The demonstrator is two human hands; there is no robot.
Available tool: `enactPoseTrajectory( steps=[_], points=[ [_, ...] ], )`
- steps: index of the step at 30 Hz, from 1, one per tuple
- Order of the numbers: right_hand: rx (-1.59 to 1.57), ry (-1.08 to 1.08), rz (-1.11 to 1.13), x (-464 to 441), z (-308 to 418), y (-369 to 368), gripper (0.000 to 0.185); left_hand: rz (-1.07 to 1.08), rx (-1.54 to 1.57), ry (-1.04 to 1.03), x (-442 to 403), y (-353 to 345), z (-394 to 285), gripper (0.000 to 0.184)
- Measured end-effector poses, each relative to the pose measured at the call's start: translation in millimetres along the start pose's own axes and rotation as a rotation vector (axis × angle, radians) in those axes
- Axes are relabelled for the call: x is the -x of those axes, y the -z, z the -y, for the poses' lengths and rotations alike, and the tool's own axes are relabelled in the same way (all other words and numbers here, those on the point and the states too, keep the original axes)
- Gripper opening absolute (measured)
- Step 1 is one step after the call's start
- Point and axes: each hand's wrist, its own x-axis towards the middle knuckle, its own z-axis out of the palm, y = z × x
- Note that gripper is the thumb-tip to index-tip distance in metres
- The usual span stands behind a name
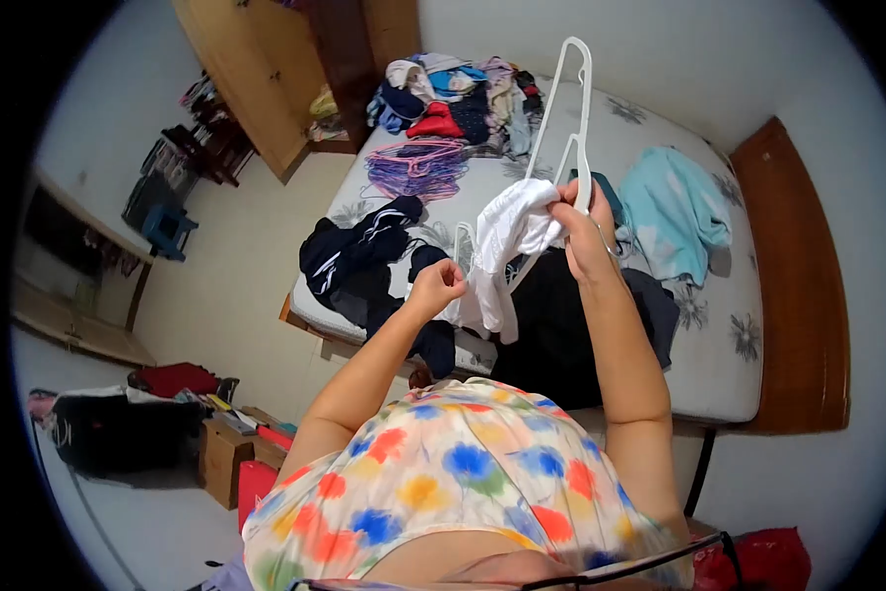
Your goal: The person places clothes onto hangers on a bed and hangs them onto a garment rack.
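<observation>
A white plastic hanger tilts upward in my right hand, which is closed around it and around bunched cloth. That cloth is a white garment, hanging down in front of me; its exact kind is hard to make out. My left hand is closed in a pinch at the garment's left edge. Behind and below the garment, part of another white hanger shows. Black clothing lies on the bed under my hands.
On the bed are dark clothes with white stripes, a pile of purple and pink hangers, a heap of mixed clothes and a light blue cloth. A wooden wardrobe, blue stool and cardboard box stand left.
</observation>
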Motion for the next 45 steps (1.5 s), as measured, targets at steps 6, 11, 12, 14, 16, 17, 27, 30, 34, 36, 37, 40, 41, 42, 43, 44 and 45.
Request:
enactPoseTrajectory(
  steps=[6, 11, 12, 14, 16, 17, 27, 30, 34, 36, 37, 40, 41, 42, 43, 44, 45],
  points=[
    [0.001, 0.117, -0.073, 7.3, 26.3, -4.3, 0.021, 0.329, -0.163, -0.164, -5.5, -26.0, 6.5, 0.068],
    [0.080, 0.150, -0.114, 13.4, 36.8, -19.5, 0.019, 0.348, -0.158, -0.349, -17.0, -63.7, 21.6, 0.066],
    [0.091, 0.148, -0.126, 13.7, 39.4, -23.4, 0.019, 0.372, -0.174, -0.297, -20.1, -64.5, 22.8, 0.060],
    [0.129, 0.184, -0.162, 13.6, 40.5, -18.3, 0.019, 0.393, -0.180, -0.091, -24.5, -61.9, 27.1, 0.039],
    [0.164, 0.204, -0.222, 12.2, 37.2, -5.0, 0.019, 0.376, 0.054, -0.100, -29.2, -55.7, 42.5, 0.036],
    [0.175, 0.196, -0.259, 12.5, 35.8, 3.2, 0.020, 0.359, 0.076, -0.058, -41.5, -53.1, 78.6, 0.035],
    [1.025, 0.052, -0.224, 65.4, -20.7, 64.2, 0.019, 0.231, 0.855, 0.308, -18.3, 45.4, -60.5, 0.024],
    [0.761, 0.017, -0.176, 83.7, -33.6, 41.1, 0.018, 0.236, 0.901, 0.319, -16.9, 54.7, -74.5, 0.020],
    [0.614, -0.074, -0.089, 92.3, -41.1, -6.5, 0.017, 0.297, 0.910, 0.318, -22.8, 64.8, -59.4, 0.019],
    [0.575, -0.185, -0.081, 91.1, -50.4, -21.1, 0.020, 0.322, 0.882, 0.295, -21.9, 70.3, -57.8, 0.019],
    [0.544, -0.159, -0.069, 88.9, -56.9, -30.1, 0.018, 0.331, 0.853, 0.271, -18.9, 73.3, -60.1, 0.019],
    [0.534, 0.002, 0.043, 82.0, -77.9, -47.3, 0.022, 0.355, 0.780, 0.258, -9.0, 81.2, -63.9, 0.024],
    [0.537, -0.024, 0.030, 80.8, -84.1, -53.3, 0.023, 0.365, 0.769, 0.261, -4.0, 84.5, -66.5, 0.025],
    [0.539, -0.050, 0.020, 79.2, -87.4, -61.5, 0.024, 0.372, 0.758, 0.263, -0.8, 87.9, -68.4, 0.026],
    [0.549, -0.014, 0.058, 77.7, -90.2, -66.4, 0.026, 0.422, 0.724, 0.258, -1.6, 91.6, -62.1, 0.029],
    [0.576, -0.017, 0.080, 75.2, -96.2, -68.0, 0.026, 0.429, 0.707, 0.251, 0.0, 94.3, -61.7, 0.029],
    [0.603, -0.020, 0.102, 71.6, -100.8, -72.1, 0.026, 0.435, 0.691, 0.244, 2.1, 96.4, -61.6, 0.029]
  ],
)
